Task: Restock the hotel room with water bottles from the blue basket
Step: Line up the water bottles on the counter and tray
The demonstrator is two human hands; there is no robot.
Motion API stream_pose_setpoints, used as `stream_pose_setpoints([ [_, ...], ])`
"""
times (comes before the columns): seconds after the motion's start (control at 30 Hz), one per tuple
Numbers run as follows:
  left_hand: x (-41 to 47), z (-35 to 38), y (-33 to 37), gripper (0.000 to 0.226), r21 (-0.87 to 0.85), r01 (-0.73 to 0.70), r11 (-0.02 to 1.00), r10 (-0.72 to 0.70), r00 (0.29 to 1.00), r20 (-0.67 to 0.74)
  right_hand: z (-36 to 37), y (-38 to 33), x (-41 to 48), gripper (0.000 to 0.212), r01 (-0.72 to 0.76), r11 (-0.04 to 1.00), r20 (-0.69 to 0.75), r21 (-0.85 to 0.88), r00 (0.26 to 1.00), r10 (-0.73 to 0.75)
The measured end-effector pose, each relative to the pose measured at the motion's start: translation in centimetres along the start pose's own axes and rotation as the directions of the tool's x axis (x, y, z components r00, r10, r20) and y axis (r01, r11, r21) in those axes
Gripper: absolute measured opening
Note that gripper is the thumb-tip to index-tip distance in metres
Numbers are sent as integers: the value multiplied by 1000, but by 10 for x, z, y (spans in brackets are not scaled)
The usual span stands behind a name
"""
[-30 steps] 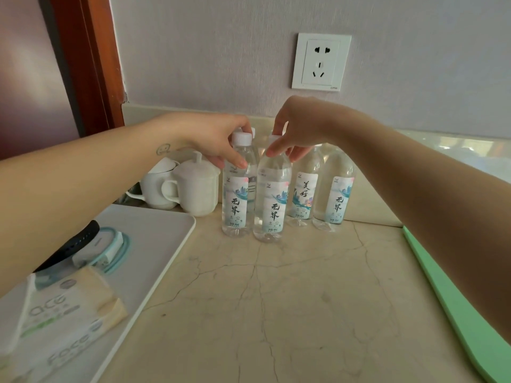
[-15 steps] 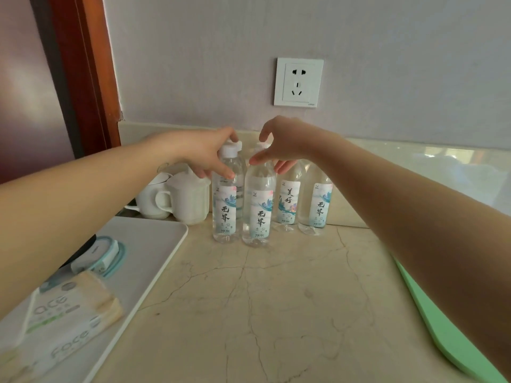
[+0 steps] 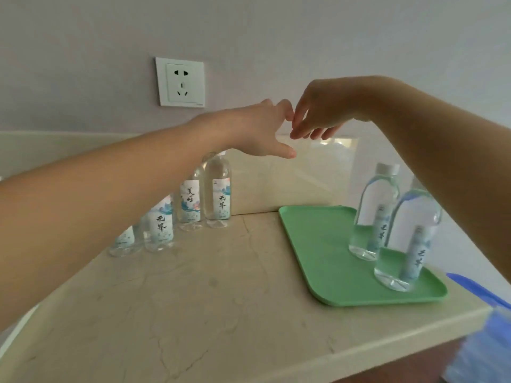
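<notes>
Several clear water bottles (image 3: 218, 200) with white labels stand in a row against the backsplash on the marble counter (image 3: 210, 299). Two more bottles (image 3: 373, 217) stand on a green tray (image 3: 318, 244) at the right. My left hand (image 3: 260, 128) hovers above the row, fingers relaxed, holding nothing. My right hand (image 3: 318, 114) hangs in the air just right of it, fingers loosely bent, also empty. The fingertips of both hands nearly meet. A corner of the blue basket (image 3: 486, 335) shows at the bottom right, off the counter's edge.
A white wall socket (image 3: 181, 82) sits above the row of bottles. The counter's front edge runs diagonally at the lower right. My left forearm covers the left part of the bottle row.
Both hands have let go of the two front bottles' caps and risen above the row. The view has swung right, bringing the green tray and blue basket into sight.
</notes>
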State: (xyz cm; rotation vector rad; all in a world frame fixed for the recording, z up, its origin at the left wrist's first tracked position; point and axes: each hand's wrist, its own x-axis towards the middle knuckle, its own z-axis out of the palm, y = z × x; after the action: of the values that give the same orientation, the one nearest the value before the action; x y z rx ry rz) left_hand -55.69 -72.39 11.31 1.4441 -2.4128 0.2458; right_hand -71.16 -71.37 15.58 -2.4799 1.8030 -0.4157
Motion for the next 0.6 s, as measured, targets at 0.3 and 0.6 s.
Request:
stream_pose_setpoints([
  [0.3,57,42,104,68,-146,-283,948,303,942,142,-29,106,-94,39,-334,937,67,-105,938,341],
  [0.6,82,77,142,49,-177,-218,960,244,959,145,-6,140,-122,36,-303,948,117,100,949,292],
])
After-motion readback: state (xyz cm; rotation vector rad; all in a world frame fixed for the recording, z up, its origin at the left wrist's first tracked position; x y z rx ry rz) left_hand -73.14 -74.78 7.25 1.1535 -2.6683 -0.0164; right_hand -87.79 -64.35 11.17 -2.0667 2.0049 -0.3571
